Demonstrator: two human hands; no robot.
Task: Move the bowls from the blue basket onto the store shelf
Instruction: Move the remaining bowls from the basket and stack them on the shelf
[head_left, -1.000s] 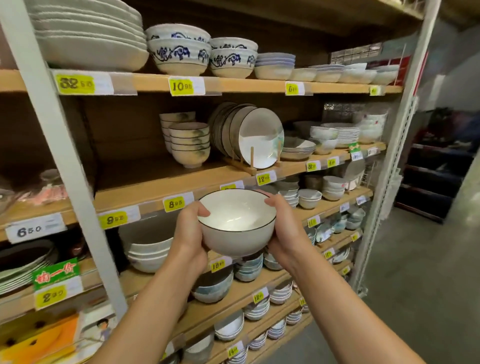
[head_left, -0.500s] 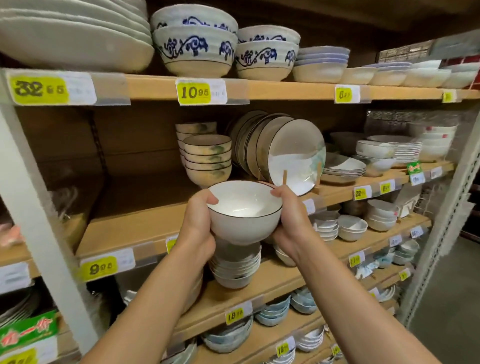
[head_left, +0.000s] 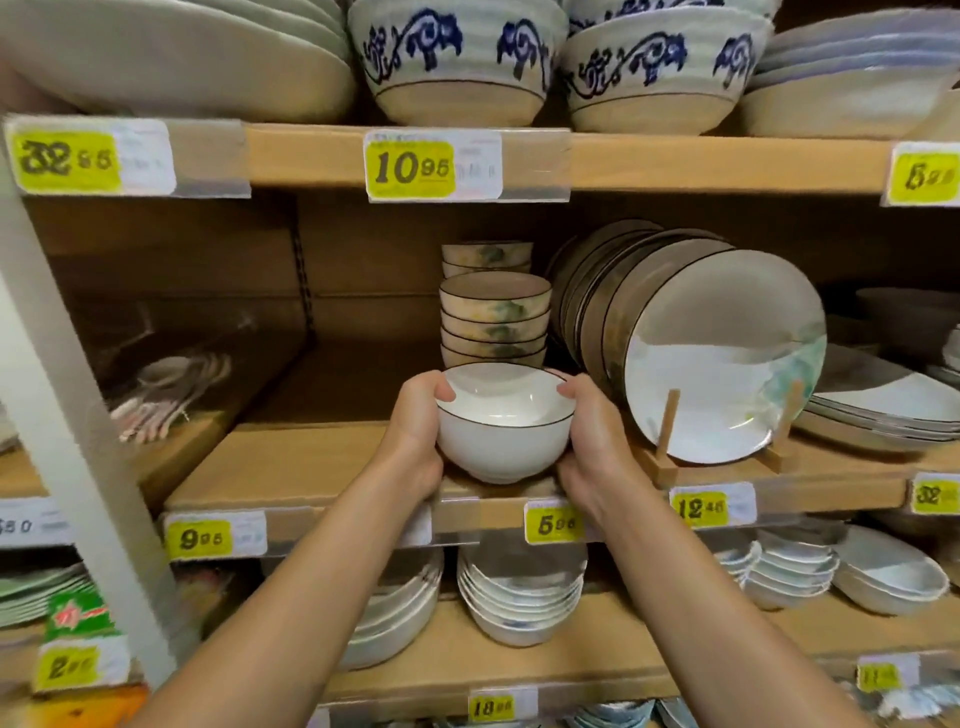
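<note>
A white bowl (head_left: 503, 423) with a thin dark rim is held upright between both hands. My left hand (head_left: 415, 434) grips its left side with the thumb over the rim. My right hand (head_left: 592, 441) grips its right side the same way. The bowl's foot is at the front part of the middle wooden shelf (head_left: 311, 462), either just above the board or touching it. Right behind it stands a stack of several matching bowls (head_left: 494, 317). The blue basket is not in view.
Upright plates (head_left: 722, 358) lean in a wooden rack (head_left: 667, 452) just right of my right hand. Bare shelf board lies to the left of the bowl. Blue-patterned bowls (head_left: 457, 57) sit on the shelf above, stacked white dishes (head_left: 519, 592) below. A white upright post (head_left: 67, 395) stands at left.
Both hands carried the bowl up and forward, from below the shelf edge to the middle shelf in front of the bowl stack. The camera has come closer to the shelves.
</note>
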